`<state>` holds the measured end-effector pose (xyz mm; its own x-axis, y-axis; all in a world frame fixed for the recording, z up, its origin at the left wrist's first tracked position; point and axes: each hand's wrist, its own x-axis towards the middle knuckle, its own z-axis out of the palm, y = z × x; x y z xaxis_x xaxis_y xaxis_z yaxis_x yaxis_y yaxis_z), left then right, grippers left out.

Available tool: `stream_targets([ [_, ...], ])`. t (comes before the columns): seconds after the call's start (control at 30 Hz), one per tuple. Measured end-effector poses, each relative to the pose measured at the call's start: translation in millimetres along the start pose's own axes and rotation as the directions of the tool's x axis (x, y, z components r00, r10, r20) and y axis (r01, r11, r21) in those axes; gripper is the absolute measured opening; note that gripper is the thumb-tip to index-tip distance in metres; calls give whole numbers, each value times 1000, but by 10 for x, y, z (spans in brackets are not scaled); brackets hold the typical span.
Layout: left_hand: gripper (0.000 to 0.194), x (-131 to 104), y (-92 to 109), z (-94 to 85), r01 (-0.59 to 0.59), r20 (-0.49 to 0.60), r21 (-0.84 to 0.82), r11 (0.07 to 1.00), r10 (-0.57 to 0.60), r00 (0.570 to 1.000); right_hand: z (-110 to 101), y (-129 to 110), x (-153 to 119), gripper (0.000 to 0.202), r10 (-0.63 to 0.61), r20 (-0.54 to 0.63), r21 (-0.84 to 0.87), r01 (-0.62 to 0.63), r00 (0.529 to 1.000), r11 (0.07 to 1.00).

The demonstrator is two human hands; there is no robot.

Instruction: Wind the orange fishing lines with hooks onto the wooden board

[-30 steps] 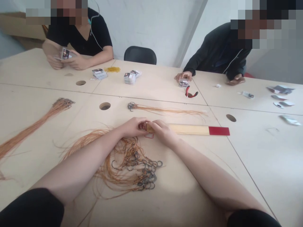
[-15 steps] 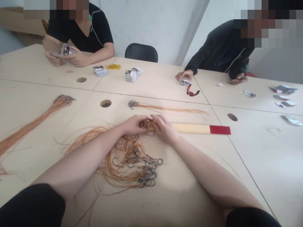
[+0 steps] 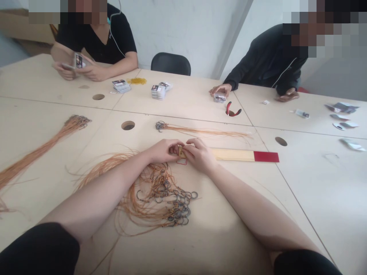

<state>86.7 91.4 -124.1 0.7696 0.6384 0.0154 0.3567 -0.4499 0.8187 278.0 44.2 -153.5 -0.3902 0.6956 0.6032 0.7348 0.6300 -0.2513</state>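
My left hand is closed around the left end of a long flat wooden strip, which has a red far end. Against that same end, the fingertips of my right hand are pinched together; whatever thin thing they hold is hidden. A small red-edged piece lies just below the fingers. Under and beside my left forearm spreads a tangled heap of fish hooks tied to orange lines. Beyond my hands lies a smaller bundle of hooked lines.
Another bundle of hooked lines lies at left. Across the table, two people handle small packs. Stacked packs, yellow bands and red-handled pliers in a table hole are at the back. Loose packets lie right.
My right fingers have shifted slightly at the strip's end, while my left hand stays put. Across the table, the right person's hand and pack moved a little left.
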Motion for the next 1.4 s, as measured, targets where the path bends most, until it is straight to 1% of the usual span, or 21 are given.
stream_targets([
  [0.13, 60, -1, -20, 12, -4, -29, 17, 1000, 4, 1000, 8, 9, 3, 15, 12, 9, 18, -12, 1000, 1000],
  [0.2, 61, 0, -30, 16, -5, -36, 34, 999, 6, 999, 7, 7, 4, 15, 11, 12, 17, -11, 1000, 1000],
  [0.37, 56, 6, -42, 9, -8, -5, 26, 1000, 8, 1000, -8, -16, 8, 17, 6, 8, 3, -6, 1000, 1000],
  [0.47, 51, 9, -44, 2, -24, -7, 46, 999, 24, 1000, -19, -25, 10, 21, 5, 9, 3, -6, 1000, 1000],
  [0.7, 51, 8, -51, -4, -29, -10, 66, 997, 30, 999, -27, -13, 15, 24, 36, -12, -25, -37, 999, 999],
  [0.87, 49, 9, -50, -8, -22, -8, 84, 996, 23, 1000, -48, -14, 24, 21, 65, -23, -48, -66, 998, 997],
  [1.1, 48, 3, -54, -6, 10, -16, 63, 998, -9, 1000, -85, 3, -9, 12, 107, 8, -88, -106, 994, 990],
  [1.4, 49, 1, -62, -6, 16, -17, 40, 999, -15, 1000, -70, 26, -20, 14, 116, -18, -59, -117, 993, 991],
])
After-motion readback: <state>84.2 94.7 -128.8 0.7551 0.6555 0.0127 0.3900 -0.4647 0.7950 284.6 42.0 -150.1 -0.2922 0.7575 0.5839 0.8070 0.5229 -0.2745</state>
